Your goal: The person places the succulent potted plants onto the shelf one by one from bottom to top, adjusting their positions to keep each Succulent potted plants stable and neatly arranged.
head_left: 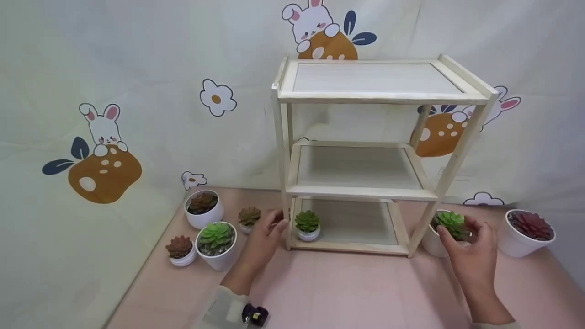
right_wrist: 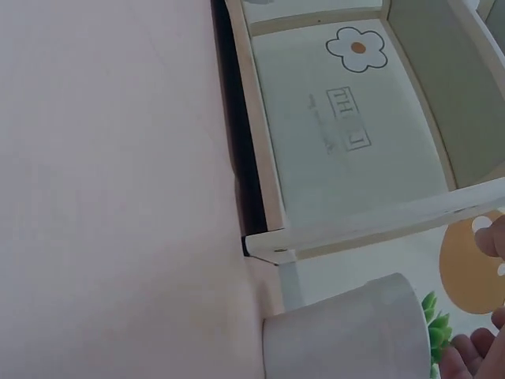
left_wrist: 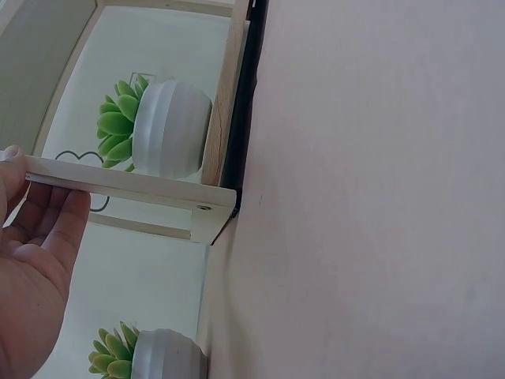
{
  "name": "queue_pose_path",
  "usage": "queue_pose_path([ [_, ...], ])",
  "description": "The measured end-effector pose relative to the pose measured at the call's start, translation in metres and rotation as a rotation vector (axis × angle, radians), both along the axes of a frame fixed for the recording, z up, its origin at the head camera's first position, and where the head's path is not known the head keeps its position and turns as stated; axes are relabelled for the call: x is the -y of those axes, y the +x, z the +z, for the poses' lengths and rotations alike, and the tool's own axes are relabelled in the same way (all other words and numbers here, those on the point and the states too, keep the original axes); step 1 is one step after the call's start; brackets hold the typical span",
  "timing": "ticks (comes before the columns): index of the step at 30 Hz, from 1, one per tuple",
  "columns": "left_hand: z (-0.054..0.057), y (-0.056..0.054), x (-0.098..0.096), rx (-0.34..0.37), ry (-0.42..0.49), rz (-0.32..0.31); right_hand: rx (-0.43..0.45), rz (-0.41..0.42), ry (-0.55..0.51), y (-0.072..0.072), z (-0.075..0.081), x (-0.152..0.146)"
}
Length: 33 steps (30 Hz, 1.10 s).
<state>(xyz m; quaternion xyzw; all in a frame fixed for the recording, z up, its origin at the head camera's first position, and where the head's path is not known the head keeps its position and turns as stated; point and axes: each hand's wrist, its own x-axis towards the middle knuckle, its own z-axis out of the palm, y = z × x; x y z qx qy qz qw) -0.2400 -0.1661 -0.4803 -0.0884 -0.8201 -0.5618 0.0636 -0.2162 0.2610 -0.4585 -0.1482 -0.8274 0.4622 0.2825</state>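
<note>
A three-tier pale wooden shelf (head_left: 356,193) stands upright on the pink surface. My left hand (head_left: 265,237) is at its front left post; the left wrist view shows the thumb and fingers of that hand pinching the post (left_wrist: 134,180). On the bottom tier, near that post, sits a small green succulent (head_left: 307,221) in a ribbed white pot (left_wrist: 175,126). My right hand (head_left: 477,253) hovers around a larger potted green succulent (head_left: 452,224) just right of the shelf, thumb and fingers spread apart, fingertips close to the leaves. Its white pot (right_wrist: 347,335) stands on the surface.
Left of the shelf are a brown succulent in a round pot (head_left: 204,219), a larger green one (head_left: 216,235), and two small reddish-brown ones, one nearer (head_left: 179,247) and one by my left hand (head_left: 249,216). A dark red succulent (head_left: 532,226) stands far right. Rabbit-print cloth (head_left: 160,55) hangs behind.
</note>
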Motion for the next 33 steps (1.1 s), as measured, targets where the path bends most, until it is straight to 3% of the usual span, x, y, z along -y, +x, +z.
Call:
queue_pose_path([
  [6,0.000,0.000,0.000,0.003,0.000,0.002,-0.031,-0.038,-0.034,-0.002,-0.007,-0.003],
  [20,-0.001,0.001,0.000,0.003,-0.004,-0.003,0.098,0.029,-0.166,-0.010,-0.020,-0.011],
  [33,-0.003,-0.003,0.000,-0.026,-0.001,-0.003,0.134,0.040,-0.193,-0.012,-0.029,-0.013],
])
